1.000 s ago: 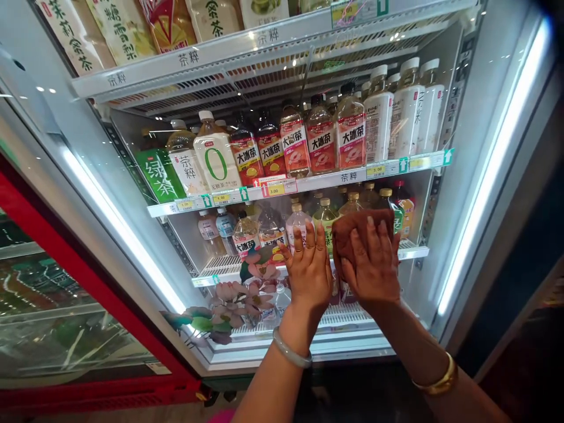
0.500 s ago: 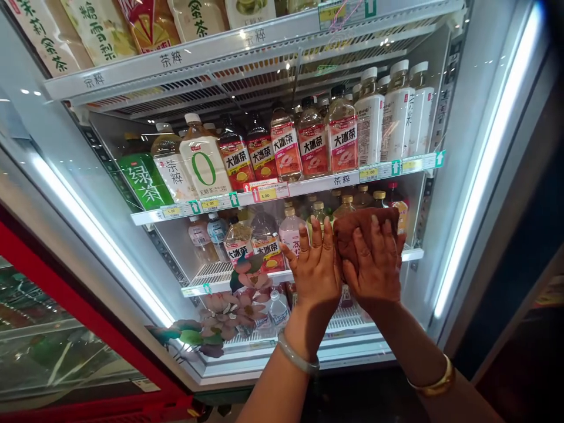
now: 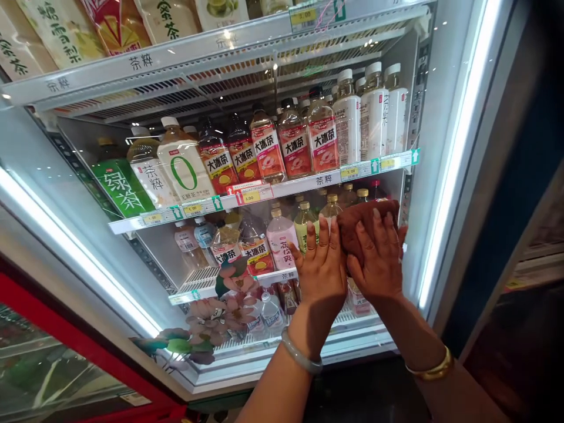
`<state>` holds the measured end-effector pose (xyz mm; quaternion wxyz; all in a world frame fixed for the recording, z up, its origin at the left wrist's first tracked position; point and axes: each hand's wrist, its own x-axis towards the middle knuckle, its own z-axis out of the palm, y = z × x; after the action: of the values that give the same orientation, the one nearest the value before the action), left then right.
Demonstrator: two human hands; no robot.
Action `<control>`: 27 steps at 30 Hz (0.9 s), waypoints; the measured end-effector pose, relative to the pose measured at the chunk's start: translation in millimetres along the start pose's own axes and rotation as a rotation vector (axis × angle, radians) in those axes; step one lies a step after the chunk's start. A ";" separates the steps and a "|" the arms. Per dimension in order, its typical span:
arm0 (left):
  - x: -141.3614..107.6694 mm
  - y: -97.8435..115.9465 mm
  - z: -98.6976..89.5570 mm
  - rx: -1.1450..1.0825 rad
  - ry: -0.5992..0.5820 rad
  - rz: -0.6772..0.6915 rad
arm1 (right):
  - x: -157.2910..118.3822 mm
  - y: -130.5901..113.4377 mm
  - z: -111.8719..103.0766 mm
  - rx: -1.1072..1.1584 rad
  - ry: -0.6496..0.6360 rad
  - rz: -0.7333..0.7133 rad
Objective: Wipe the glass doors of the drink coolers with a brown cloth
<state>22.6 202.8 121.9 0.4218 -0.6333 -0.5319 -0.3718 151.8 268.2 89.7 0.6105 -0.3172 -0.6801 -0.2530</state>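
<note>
My right hand (image 3: pixel 374 258) presses a folded brown cloth (image 3: pixel 359 220) flat against the glass door of a drinks cooler, its fingers spread over the cloth. Beside it, my left hand (image 3: pixel 324 264) lies open with fingers stretched out, palm towards the glass, and seems to hold nothing. The cloth's left edge meets the left fingers. Behind the glass, near my left fingertips, stand a pink bottle (image 3: pixel 282 238) and a yellow-green bottle (image 3: pixel 306 223). My hands and the cloth hide part of that lower shelf. A pale bangle (image 3: pixel 302 352) circles the left wrist, a gold one (image 3: pixel 434 367) the right.
Above the hands, a shelf edge (image 3: pixel 304 183) with price tags carries several tea bottles (image 3: pixel 293 144). A flower decal (image 3: pixel 215 317) shows at lower left. Light strips (image 3: pixel 458 153) run down both sides. A red-framed case (image 3: pixel 92 346) stands on the left.
The view has turned right, so the shelves sit further left in the picture. Both hands and the cloth have moved right across the glass, closer to the right light strip.
</note>
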 end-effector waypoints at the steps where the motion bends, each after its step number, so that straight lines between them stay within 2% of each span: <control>1: -1.0 0.5 -0.3 -0.001 -0.012 0.006 | -4.9 7.3 -1.2 -0.001 0.006 -0.001; 4: -2.1 6.1 1.5 0.001 -0.037 0.022 | -6.5 23.1 -8.7 -0.006 0.001 0.070; 7: 0.7 16.6 7.4 0.003 -0.035 0.031 | 6.4 20.5 -16.2 0.008 -0.037 0.152; 11: 4.0 24.7 14.0 0.009 -0.037 0.023 | 7.7 14.8 -16.7 0.063 -0.053 0.093; 14: 2.6 24.5 14.6 0.005 -0.055 0.030 | -6.6 29.7 -14.7 0.064 -0.004 0.072; 17: 1.7 27.3 15.6 -0.014 -0.055 0.040 | -9.8 47.1 -18.5 0.023 0.002 0.174; 20: 4.7 36.6 20.5 -0.043 -0.034 0.039 | 3.5 48.5 -26.3 0.000 -0.032 0.284; 23: 8.1 47.1 26.7 -0.081 -0.007 0.053 | 11.7 41.5 -29.0 0.039 -0.079 0.175; 25: 7.8 51.7 29.5 -0.088 -0.013 0.048 | 6.1 42.6 -27.0 0.075 -0.050 0.104; 27: 5.2 54.7 31.3 -0.081 -0.028 0.044 | -5.1 50.5 -24.4 0.094 0.015 0.099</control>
<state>78.1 229.4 107.6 0.3966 -0.6664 -0.5082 -0.3747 205.8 283.6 85.5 0.6416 -0.3194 -0.6702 -0.1927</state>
